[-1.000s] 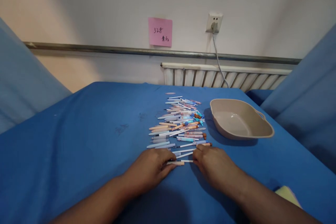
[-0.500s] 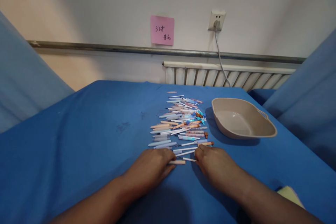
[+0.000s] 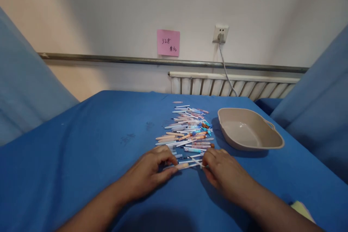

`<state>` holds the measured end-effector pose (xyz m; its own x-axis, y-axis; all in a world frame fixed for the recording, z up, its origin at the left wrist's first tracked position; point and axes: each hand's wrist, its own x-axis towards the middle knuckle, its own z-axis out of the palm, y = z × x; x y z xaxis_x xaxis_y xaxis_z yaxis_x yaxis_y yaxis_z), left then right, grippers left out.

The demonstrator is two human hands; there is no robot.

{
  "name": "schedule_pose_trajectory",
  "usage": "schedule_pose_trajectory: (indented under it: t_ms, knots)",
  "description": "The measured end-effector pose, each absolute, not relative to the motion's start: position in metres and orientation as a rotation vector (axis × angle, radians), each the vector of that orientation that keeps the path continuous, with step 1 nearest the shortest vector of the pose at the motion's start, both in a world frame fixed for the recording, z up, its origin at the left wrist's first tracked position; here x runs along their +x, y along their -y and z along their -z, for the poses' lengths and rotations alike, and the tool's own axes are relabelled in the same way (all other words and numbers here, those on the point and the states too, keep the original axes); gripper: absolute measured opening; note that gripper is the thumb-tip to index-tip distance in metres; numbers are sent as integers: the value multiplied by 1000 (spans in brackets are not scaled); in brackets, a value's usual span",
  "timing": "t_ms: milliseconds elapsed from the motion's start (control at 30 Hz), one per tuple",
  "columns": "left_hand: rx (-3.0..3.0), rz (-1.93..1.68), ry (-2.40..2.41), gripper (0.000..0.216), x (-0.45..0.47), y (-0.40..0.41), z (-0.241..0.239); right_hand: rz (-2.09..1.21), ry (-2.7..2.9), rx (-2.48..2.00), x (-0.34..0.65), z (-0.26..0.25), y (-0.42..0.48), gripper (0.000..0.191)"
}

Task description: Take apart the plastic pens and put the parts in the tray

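Observation:
A spread of several pen parts (image 3: 187, 128), barrels, caps and thin white refills in blue, peach and orange, lies on the blue table cloth (image 3: 89, 152). My left hand (image 3: 152, 170) pinches a peach pen barrel (image 3: 181, 166) at the near end of the spread. My right hand (image 3: 220, 168) pinches a thin white refill (image 3: 197, 162) just right of that barrel. Both hands have their fingers closed and hover close together just above the cloth.
A beige plastic basin (image 3: 272, 141) stands to the right of the pen parts. A yellow pad corner (image 3: 301, 210) shows at the lower right. Behind the table are a radiator (image 3: 231, 85), a wall socket with cable (image 3: 220, 34) and a pink note (image 3: 168, 42). Blue drapes flank both sides.
Both hands have lifted a little off the cloth, the left with the peach barrel and the right with the white refill. The view has tilted slightly upward.

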<state>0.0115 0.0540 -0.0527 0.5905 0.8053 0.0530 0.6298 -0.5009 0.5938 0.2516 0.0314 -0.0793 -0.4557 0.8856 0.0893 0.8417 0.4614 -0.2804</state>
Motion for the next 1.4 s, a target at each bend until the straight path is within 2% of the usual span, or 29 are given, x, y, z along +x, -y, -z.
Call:
schedule_pose_trajectory:
  t_ms: [167, 333, 733, 1400]
  knots:
    - [1987, -627, -1107, 19, 11, -57, 56, -404, 2291, -1496, 258, 81, -35, 8]
    - [1719, -696, -1118, 20, 13, -59, 65, -336, 2297, -1489, 260, 83, -36, 9]
    - [1975, -596, -1188, 20, 10, -59, 60, -18, 2422, -1399, 262, 83, -37, 14]
    - [1990, -579, -1233, 22, 10, -61, 64, -3, 2450, -1432, 259, 85, -39, 17]
